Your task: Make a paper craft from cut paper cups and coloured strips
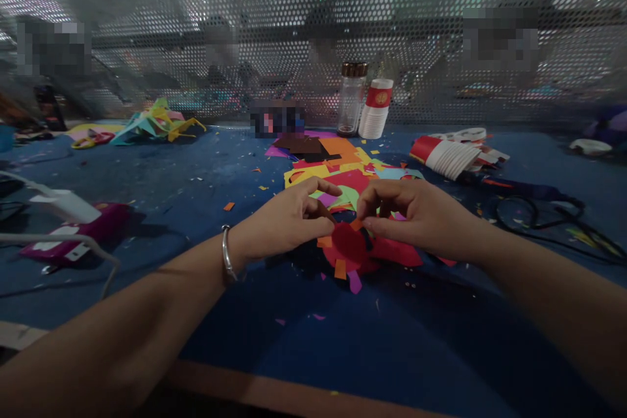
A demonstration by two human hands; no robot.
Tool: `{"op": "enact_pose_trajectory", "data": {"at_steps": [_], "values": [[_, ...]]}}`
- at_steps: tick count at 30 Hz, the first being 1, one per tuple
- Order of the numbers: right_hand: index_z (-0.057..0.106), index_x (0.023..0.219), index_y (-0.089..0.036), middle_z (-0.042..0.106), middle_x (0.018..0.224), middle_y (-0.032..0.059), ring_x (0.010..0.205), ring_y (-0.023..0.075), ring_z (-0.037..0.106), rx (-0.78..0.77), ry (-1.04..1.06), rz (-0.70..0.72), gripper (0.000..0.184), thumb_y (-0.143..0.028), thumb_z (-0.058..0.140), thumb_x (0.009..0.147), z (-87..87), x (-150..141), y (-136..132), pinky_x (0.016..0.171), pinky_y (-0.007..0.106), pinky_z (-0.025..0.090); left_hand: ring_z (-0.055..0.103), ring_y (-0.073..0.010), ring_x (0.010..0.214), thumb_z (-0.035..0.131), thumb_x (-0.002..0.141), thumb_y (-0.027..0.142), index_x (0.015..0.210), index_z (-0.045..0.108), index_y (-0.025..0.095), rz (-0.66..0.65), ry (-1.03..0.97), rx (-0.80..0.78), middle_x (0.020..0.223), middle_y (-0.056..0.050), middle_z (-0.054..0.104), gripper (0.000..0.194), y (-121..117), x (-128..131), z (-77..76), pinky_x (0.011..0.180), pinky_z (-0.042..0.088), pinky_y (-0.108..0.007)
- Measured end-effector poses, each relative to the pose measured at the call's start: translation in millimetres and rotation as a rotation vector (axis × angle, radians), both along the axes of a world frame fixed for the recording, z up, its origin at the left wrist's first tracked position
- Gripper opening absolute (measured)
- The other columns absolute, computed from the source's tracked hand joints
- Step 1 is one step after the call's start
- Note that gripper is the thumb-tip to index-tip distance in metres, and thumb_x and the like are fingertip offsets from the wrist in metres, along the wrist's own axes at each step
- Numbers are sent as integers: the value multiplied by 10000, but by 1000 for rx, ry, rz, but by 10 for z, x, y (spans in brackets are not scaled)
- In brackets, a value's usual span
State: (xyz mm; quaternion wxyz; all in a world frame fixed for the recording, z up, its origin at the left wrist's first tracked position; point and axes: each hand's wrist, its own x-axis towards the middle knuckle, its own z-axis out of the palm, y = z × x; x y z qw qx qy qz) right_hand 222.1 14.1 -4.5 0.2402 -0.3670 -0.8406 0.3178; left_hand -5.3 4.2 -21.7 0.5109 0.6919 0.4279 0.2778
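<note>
My left hand (289, 215), with a bangle on the wrist, has its thumb and a bent finger closed at the edge of a rounded red paper (349, 245). Its index finger arches above. Opposite it, my right hand (416, 212) pinches a small orange paper piece (356, 225) between thumb and fingertip, over the red paper. Below the fingers lie an orange strip (340, 268) and a purple scrap (355, 282). Just beyond the hands spreads a heap of coloured paper (350, 177). The exact grip of the left fingertips is partly hidden.
A glass jar (351, 101) and stacked paper cups (377, 108) stand at the back, before a perforated metal screen (294, 32). More cups (443, 155) lie right, near a black cable (533, 209). Left are a purple power strip (100, 225), scissors (93, 138) and folded paper (159, 121).
</note>
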Motion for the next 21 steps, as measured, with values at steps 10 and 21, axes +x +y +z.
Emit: {"op": "enact_pose_trajectory", "data": {"at_steps": [10,21], "values": [[679,850,-219,718,813,0,727,149,623,-33,-120,59,87,-219,606,801,-27,-2,1,687,288,474,538,-116,608,636,734,231,1261,528,193,-37,21,-33,797,6,690,539,-26,18,-2,565,345,-249],[676,872,-211,709,831,17,728,156,609,-46,-175,60,118,-291,600,832,-38,-12,-23,676,287,465,562,-131,645,630,741,239,1341,496,192,-71,66,-41,757,29,655,616,-8,15,-12,620,375,-262]]}}
